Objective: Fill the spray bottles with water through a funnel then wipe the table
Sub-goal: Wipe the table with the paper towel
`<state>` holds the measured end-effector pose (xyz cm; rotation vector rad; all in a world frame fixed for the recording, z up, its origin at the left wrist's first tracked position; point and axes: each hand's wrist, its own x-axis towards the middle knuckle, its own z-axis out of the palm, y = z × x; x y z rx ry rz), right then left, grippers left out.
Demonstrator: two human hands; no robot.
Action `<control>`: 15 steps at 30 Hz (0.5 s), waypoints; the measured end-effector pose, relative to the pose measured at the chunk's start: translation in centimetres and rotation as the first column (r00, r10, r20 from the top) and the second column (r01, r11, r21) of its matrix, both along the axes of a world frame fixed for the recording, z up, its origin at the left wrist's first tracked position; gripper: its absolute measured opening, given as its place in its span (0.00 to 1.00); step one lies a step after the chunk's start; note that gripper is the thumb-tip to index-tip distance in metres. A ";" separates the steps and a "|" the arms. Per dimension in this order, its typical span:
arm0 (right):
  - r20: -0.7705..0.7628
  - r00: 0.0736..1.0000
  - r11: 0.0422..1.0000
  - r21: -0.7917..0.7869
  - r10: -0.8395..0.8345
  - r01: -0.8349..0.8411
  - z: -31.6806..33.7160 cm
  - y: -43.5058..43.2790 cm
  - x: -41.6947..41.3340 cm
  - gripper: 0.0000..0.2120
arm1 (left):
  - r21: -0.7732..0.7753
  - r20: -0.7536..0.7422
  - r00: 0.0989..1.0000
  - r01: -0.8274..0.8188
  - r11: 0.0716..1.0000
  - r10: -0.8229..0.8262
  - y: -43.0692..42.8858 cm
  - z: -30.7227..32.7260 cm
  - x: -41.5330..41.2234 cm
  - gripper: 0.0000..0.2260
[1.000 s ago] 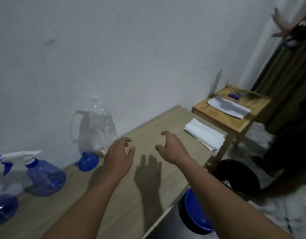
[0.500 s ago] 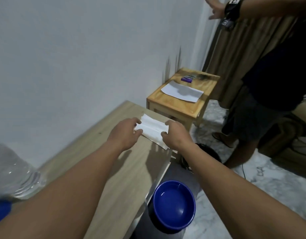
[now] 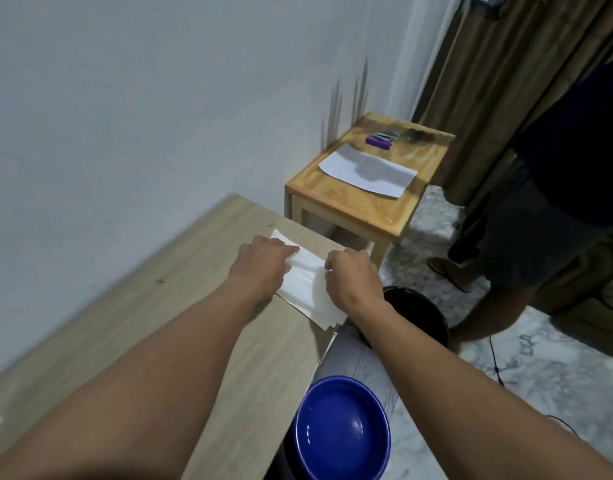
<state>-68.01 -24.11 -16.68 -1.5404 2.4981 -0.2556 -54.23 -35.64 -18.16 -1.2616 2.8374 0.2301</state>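
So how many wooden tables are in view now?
2: the long pale wood-grain table in the foreground, and a small yellow wooden side table just past its far end.
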 end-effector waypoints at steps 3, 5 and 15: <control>-0.010 1.000 0.998 -0.059 -0.007 0.007 0.4 -0.2 0.1 0.08 | -0.064 -0.033 0.999 0.000 0.998 -0.002 -0.2 0.2 -0.1 0.13; 0.031 1.000 0.997 -0.083 -0.006 0.008 1.0 -0.3 0.3 0.06 | -0.059 -0.100 0.995 -0.011 0.998 0.005 -0.5 0.5 0.0 0.11; 0.160 0.987 0.996 -0.087 -0.008 0.022 3.5 -0.2 0.4 0.07 | 0.022 -0.159 0.987 -0.034 0.999 0.038 -1.2 2.7 0.6 0.05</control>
